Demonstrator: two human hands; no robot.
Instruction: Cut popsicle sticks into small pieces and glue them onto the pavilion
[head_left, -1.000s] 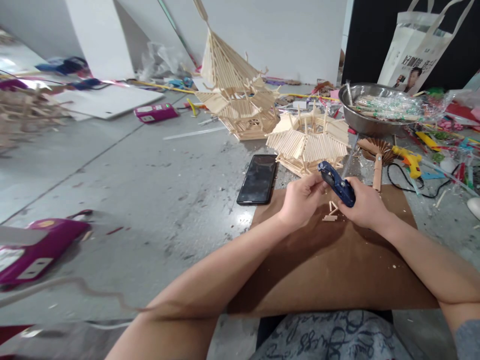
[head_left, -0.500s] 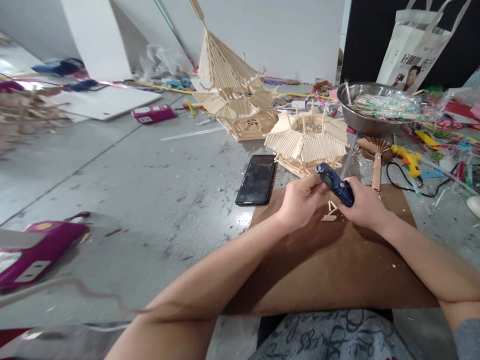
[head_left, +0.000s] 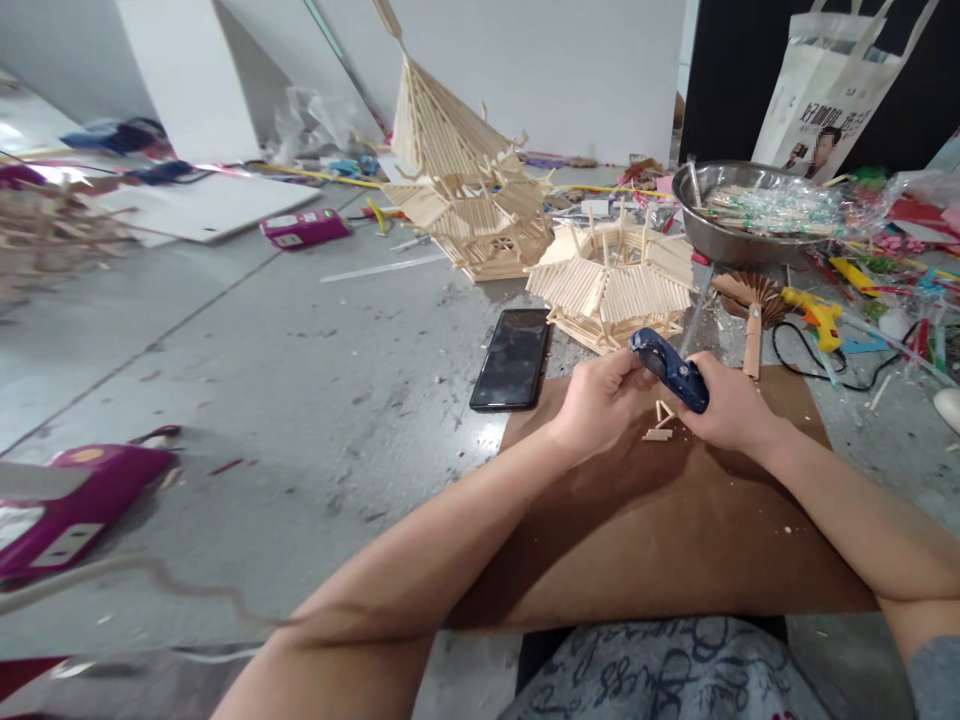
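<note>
My right hand (head_left: 731, 408) is closed around the handles of a blue hand cutter (head_left: 681, 378), whose head tilts up and to the left. Beside that head, my left hand (head_left: 600, 400) has its fingers pinched together; whatever they hold is hidden behind them. Several short cut pieces of wooden stick (head_left: 658, 434) lie below the cutter on a brown board (head_left: 675, 540). Just beyond my hands stands a small eight-sided-looking stick model (head_left: 611, 285) with a sloping slatted roof. A black phone (head_left: 512, 360) lies to the left of my left hand, partly on the board.
A taller stick pagoda (head_left: 469, 190) stands behind. To the right are a steel bowl (head_left: 750, 245) of wrapped sticks, a brown paper fan (head_left: 752, 310), a yellow glue gun (head_left: 817, 318) and its black cord. Purple power strips (head_left: 82, 505) sit at left; a white bag (head_left: 832, 95) stands behind the bowl.
The view has shifted very slightly. Both hands and the cutter keep nearly the same pose.
</note>
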